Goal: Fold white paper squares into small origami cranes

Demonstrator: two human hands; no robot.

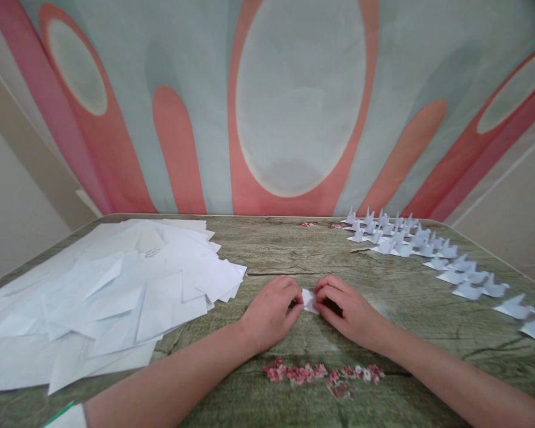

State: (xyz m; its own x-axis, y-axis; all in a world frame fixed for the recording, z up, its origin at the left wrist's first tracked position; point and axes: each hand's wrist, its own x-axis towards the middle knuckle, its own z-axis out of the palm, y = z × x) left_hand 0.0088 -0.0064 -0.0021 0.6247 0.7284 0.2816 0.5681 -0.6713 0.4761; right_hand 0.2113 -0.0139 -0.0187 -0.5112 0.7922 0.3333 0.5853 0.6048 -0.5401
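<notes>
Between my two hands, just above the table's middle, is a small folded piece of white paper (pixel 309 300). My left hand (pixel 274 309) pinches its left edge, thumb against fingertips. On the other side my right hand (pixel 345 309) has its fingers curled over the paper's right part and hides some of it. How the piece is folded cannot be made out in full. Rows of folded white paper cranes (pixel 421 238) stand at the right side of the table, apart from my hands.
A wide, loose pile of white paper sheets (pixel 116 285) covers the left side of the wood-grain table (pixel 276 249). Pink and white printed flowers (pixel 303 373) show on the surface near me. Behind the table's far edge hangs a patterned backdrop (pixel 301 101).
</notes>
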